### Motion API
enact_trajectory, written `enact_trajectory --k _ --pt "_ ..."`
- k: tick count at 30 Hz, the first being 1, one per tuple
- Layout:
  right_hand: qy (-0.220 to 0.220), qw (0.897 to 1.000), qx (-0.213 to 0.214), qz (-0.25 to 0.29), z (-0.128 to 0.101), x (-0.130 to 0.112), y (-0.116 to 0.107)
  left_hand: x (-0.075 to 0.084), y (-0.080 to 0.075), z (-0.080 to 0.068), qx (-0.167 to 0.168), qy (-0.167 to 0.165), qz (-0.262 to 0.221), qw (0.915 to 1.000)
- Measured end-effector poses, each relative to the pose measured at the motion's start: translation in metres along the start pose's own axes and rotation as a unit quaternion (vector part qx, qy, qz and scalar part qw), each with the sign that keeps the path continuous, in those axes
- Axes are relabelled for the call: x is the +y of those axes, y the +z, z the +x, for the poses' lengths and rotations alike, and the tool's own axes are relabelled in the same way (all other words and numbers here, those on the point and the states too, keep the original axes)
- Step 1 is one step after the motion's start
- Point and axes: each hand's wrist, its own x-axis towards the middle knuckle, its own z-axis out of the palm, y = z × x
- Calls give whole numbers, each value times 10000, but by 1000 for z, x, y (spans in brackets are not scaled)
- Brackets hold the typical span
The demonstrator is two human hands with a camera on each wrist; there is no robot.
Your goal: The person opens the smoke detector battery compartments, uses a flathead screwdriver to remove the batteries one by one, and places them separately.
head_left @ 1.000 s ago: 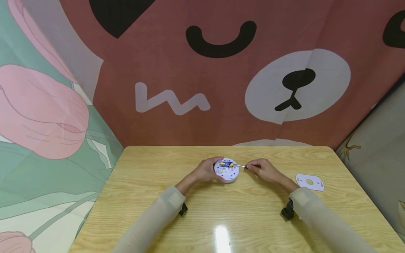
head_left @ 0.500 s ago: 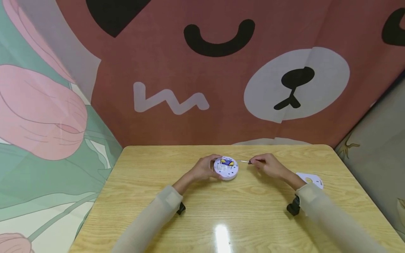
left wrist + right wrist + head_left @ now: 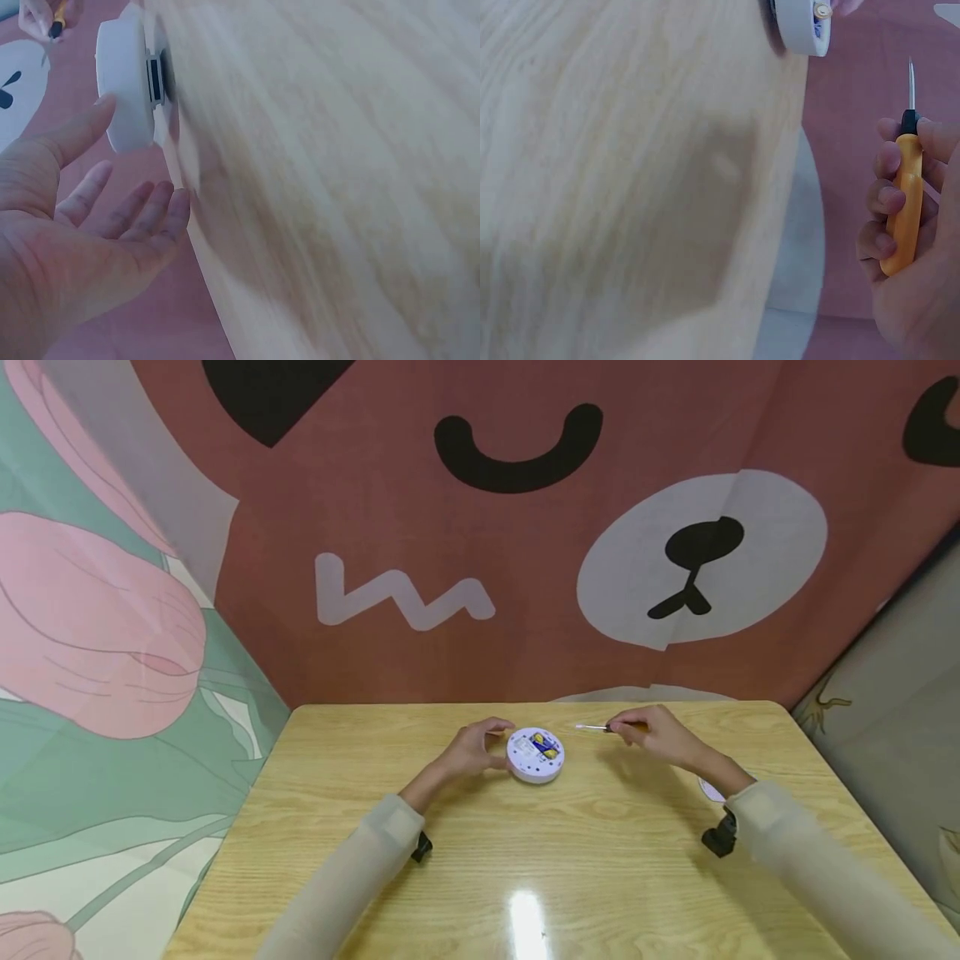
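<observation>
A round white device (image 3: 528, 770), shaped like a smoke alarm, lies on the table with its back face up. Blue-and-yellow batteries (image 3: 546, 746) show in its compartment. My left hand (image 3: 467, 752) is at the device's left side, fingers spread and relaxed. In the left wrist view its thumb (image 3: 86, 131) is right at the device's white side (image 3: 124, 90), while the other fingers stand away from it. My right hand (image 3: 663, 737) grips a screwdriver (image 3: 906, 202) by its orange handle, above the table to the device's right. The metal tip points left, apart from the device.
A white mounting plate (image 3: 711, 790) lies on the wood-grain table (image 3: 600, 877) at the right, mostly hidden under my right forearm. A cloth with a bear print (image 3: 390, 668) hangs behind the table's far edge. Black cameras (image 3: 722, 835) sit at both wrists.
My right hand has drawn the screwdriver away from the device, up and to the right. The device has turned clockwise, and my left hand has loosened from it and shifted left. My right forearm now covers more of the plate.
</observation>
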Motion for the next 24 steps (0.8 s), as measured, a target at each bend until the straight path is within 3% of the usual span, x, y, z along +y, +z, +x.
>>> enact_trajectory --k 12,18,24 --pt "-359 9958 127 -830 3 -16 -29 -6 -3 10 166 117 545 9983" --pt "-660 9894 304 -1260 7 -21 -37 -5 -2 16 149 -101 442 9989" --pt "-574 9841 140 -1675 13 -28 -43 3 4 17 200 -378 549 9976"
